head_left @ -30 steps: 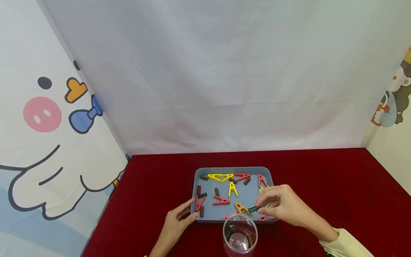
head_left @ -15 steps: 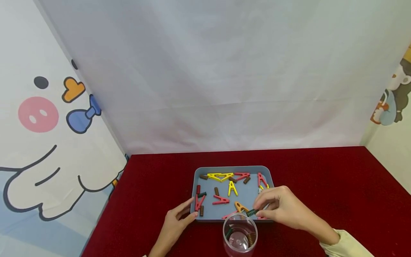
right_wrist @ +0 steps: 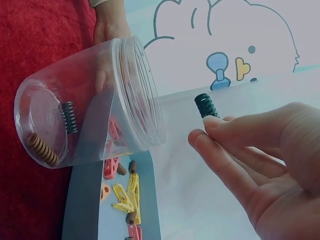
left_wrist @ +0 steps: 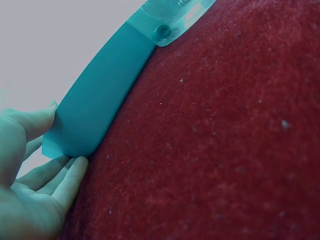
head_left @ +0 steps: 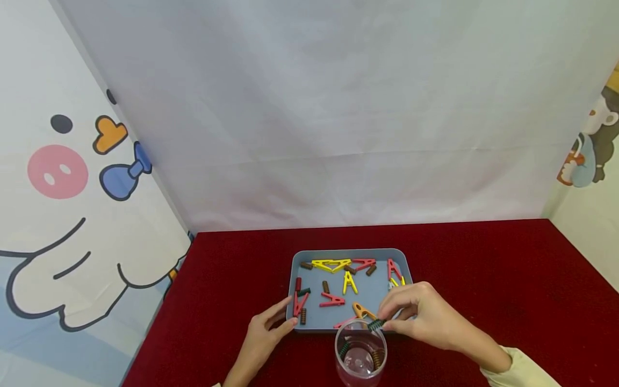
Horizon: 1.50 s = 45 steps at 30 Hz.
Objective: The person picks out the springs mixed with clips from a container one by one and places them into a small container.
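My right hand (head_left: 427, 317) pinches a dark green coil spring (head_left: 375, 324) between thumb and fingertips. In the head view the spring overlaps the rim of a clear plastic jar (head_left: 360, 371); the right wrist view shows it outside, apart from the jar's mouth. Inside the jar lie a green spring (right_wrist: 69, 117) and a brown spring (right_wrist: 42, 150). With fairly straight fingers, my left hand (head_left: 261, 338) touches the near left corner of a blue-grey tray (left_wrist: 100, 90). Red clips (head_left: 332, 300), yellow clips (head_left: 349, 283) and an orange clip (head_left: 364, 310) lie in the tray.
Several brown springs (head_left: 326, 287), a dark green spring (head_left: 303, 292) and a small dark red piece (head_left: 298, 284) are also in the tray. Red cloth (head_left: 483, 279) covers the table. A white curtain (head_left: 367, 107) hangs behind, with a cartoon-printed sheet (head_left: 96, 258) at left.
My right hand has moved left and slightly nearer, carrying the green spring from over the tray to the jar's rim in the head view. My left hand has stayed at the tray's corner.
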{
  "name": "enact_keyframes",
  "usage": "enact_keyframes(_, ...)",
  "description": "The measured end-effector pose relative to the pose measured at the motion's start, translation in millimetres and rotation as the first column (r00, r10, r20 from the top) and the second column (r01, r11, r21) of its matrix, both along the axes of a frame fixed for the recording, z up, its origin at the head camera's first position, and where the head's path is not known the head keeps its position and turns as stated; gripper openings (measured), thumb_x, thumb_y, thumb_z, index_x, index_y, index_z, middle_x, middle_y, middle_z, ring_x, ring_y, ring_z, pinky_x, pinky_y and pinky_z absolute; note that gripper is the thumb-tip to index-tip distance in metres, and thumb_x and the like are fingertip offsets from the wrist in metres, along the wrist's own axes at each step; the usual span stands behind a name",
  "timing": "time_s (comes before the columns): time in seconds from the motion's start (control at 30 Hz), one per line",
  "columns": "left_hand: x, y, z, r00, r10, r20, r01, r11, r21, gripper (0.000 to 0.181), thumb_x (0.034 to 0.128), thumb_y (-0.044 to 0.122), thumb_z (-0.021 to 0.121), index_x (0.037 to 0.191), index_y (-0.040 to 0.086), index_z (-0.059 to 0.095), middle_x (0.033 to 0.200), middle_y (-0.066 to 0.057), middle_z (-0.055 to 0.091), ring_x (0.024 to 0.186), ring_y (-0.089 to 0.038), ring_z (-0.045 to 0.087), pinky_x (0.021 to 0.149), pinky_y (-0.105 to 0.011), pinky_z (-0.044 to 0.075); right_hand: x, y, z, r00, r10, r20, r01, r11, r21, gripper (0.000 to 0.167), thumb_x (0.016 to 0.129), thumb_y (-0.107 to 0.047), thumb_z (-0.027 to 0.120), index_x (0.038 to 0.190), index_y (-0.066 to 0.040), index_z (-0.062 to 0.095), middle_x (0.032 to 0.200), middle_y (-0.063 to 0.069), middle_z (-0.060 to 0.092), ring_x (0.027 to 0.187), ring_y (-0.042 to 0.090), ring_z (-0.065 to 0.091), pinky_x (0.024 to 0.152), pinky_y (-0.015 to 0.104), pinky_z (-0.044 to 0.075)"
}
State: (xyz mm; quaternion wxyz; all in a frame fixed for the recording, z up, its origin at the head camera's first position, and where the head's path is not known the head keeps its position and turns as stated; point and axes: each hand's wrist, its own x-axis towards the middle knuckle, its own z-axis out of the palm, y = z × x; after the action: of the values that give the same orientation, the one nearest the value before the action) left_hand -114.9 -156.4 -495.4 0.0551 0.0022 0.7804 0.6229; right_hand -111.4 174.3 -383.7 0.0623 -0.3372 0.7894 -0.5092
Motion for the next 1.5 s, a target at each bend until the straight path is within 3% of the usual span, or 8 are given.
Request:
enact_keyframes(0.2, 0.6, 0.1, -2.9, 1.0, -0.001, -0.002, 0.002, 1.0, 0.02, 0.055, 0.0837, 0.027, 0.073, 0.134, 0.016, 0.056, 0.139, -0.012, 0.047, 0.118, -0.029, 0.052, 0.084, -0.026, 0.048, 2.2, -3.4, 0.1, 0.998, 0.031, -0.051, -0.032, 0.999, -0.017, 0.012, 0.079, -0.005, 0.076, 0.086, -0.015, 0.074, 0.088, -0.002, 0.069, 0.08, 0.011, 0.064, 0.063, 0.03, 0.055)
enact_keyframes(0.57, -0.2, -0.6, -5.8, 1.0, -0.004, -0.001, 0.004, 1.0, 0.03, 0.054, 0.0839, 0.027, 0.073, 0.134, 0.016, 0.056, 0.138, -0.013, 0.048, 0.118, -0.029, 0.052, 0.083, -0.025, 0.049, 8.1, -10.9, 2.6, 0.994, 0.073, -0.076, -0.075, 0.997, -0.021, 0.012, 0.08, -0.005, 0.075, 0.086, -0.014, 0.073, 0.088, -0.001, 0.068, 0.078, 0.01, 0.064, 0.061, 0.028, 0.055)
enact_keyframes(0.8, 0.0, -0.5, -6.0, 1.0, -0.001, -0.007, 0.002, 1.0, 0.029, 0.054, 0.0839, 0.026, 0.073, 0.134, 0.016, 0.056, 0.138, -0.013, 0.048, 0.118, -0.029, 0.052, 0.083, -0.025, 0.049, 10.1, -15.5, 1.9, 0.983, 0.114, -0.146, -0.119, 0.993, -0.023, 0.02, 0.078, 0.002, 0.075, 0.086, -0.016, 0.073, 0.088, -0.002, 0.069, 0.077, 0.007, 0.064, 0.058, 0.026, 0.054)
enact_keyframes(1.17, 0.7, -0.3, -4.7, 1.0, -0.012, 0.004, 0.012, 0.999, 0.037, 0.055, 0.0849, 0.027, 0.072, 0.136, 0.017, 0.054, 0.14, -0.012, 0.047, 0.119, -0.027, 0.051, 0.084, -0.024, 0.048, 13.6, -21.0, 0.5, 0.969, 0.134, -0.206, -0.135, 0.991, 0.009, 0.018, 0.079, 0.0, 0.075, 0.088, -0.015, 0.072, 0.089, -0.004, 0.068, 0.079, 0.006, 0.062, 0.06, 0.022, 0.053)
enact_keyframes(1.37, 0.7, -0.2, -4.7, 1.0, -0.01, 0.006, 0.009, 0.999, 0.031, 0.055, 0.0846, 0.028, 0.073, 0.136, 0.017, 0.054, 0.139, -0.012, 0.047, 0.119, -0.027, 0.052, 0.084, -0.025, 0.048, 14.7, -24.7, 0.0, 0.966, 0.164, -0.198, -0.159, 0.987, 0.037, 0.017, 0.079, -0.002, 0.075, 0.089, -0.015, 0.073, 0.089, -0.003, 0.067, 0.077, 0.004, 0.061, 0.059, 0.02, 0.052)
enact_keyframes(1.5, 0.5, -0.3, -5.0, 1.0, -0.009, 0.004, 0.009, 1.0, 0.029, 0.055, 0.0848, 0.028, 0.072, 0.136, 0.018, 0.054, 0.14, -0.013, 0.046, 0.12, -0.028, 0.051, 0.084, -0.026, 0.048, 14.9, -27.5, -1.6, 0.953, 0.181, -0.244, -0.172, 0.983, 0.06, 0.017, 0.078, -0.001, 0.076, 0.088, -0.013, 0.072, 0.087, -0.003, 0.067, 0.073, 0.001, 0.06, 0.059, 0.017, 0.05)
